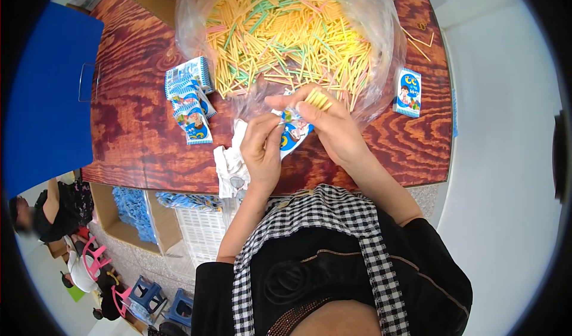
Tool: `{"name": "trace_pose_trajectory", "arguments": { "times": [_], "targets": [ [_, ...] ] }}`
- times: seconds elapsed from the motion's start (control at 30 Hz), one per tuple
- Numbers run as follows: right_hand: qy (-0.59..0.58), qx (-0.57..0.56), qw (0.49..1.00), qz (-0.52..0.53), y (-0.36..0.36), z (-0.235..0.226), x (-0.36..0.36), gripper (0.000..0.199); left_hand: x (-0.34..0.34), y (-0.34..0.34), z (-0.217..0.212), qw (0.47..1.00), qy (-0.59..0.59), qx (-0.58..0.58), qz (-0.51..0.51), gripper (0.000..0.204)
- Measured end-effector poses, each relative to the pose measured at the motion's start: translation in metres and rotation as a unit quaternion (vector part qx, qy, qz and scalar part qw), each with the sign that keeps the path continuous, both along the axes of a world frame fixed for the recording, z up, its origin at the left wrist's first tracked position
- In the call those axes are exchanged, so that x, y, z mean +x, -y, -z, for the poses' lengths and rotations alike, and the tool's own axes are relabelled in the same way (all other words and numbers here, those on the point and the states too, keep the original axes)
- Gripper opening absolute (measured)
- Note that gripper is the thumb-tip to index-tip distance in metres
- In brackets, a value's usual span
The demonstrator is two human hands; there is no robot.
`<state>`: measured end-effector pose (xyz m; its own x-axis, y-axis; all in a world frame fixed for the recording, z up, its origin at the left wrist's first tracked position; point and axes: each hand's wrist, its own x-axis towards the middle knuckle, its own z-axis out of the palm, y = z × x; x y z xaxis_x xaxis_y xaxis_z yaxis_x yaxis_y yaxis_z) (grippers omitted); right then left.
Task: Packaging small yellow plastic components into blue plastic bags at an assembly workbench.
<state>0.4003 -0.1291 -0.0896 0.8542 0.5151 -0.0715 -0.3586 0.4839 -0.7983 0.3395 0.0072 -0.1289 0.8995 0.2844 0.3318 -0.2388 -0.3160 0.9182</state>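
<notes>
Between my hands is a small blue-and-white printed packet (288, 140), tilted near the table's front edge. The fingers of my left hand (262, 148) are closed in a pinch on its upper left edge. My right hand (335, 127) is closed round a short bunch of pale yellow sticks (319, 100), close above the packet's upper right side. Whether the packet's mouth is open is hidden by my fingers. Just beyond my hands, a large clear plastic bag (386, 56) lies spread wide, holding a heap of thin yellow, green and pink sticks (292, 38).
Several similar packets (193, 121) are piled at the left; another packet (408, 93) lies at the right. Beside my left wrist is a crumpled white cloth (231, 168). Loose sticks (420, 45) lie far right. Below the table's left front stands a carton of blue packets (134, 211). People sit lower left.
</notes>
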Motion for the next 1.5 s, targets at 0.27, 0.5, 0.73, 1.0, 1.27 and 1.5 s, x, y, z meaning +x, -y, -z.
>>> {"name": "trace_pose_trajectory", "arguments": {
  "times": [0.27, 0.5, 0.73, 1.0, 1.27, 1.5],
  "targets": [
    [0.170, -0.186, 0.968, -0.006, -0.004, 0.009, -0.001, 0.034, -0.007, -0.005, 0.009, 0.990, -0.039, -0.133, 0.019, 0.011],
    [0.297, -0.399, 0.866, 0.046, 0.038, 0.021, 0.033, 0.021, -0.008, -0.015, 0.011, 0.985, -0.054, -0.159, 0.027, 0.013],
    [0.480, -0.623, 0.607, 0.114, 0.053, 0.040, 0.052, 0.016, -0.006, -0.017, 0.008, 0.985, -0.043, -0.164, 0.043, 0.014],
    [0.236, -0.293, 0.919, 0.121, 0.038, -0.025, 0.037, 0.017, -0.011, -0.017, 0.006, 0.973, -0.050, -0.212, 0.072, 0.015],
    [0.319, -0.223, 0.905, 0.171, 0.002, -0.022, 0.005, 0.023, -0.010, -0.013, 0.006, 0.957, -0.062, -0.270, 0.086, 0.017],
    [0.455, -0.369, 0.801, 0.120, -0.004, -0.030, 0.001, 0.007, -0.012, -0.017, 0.002, 0.938, -0.059, -0.334, 0.067, 0.016]
  ]
}}
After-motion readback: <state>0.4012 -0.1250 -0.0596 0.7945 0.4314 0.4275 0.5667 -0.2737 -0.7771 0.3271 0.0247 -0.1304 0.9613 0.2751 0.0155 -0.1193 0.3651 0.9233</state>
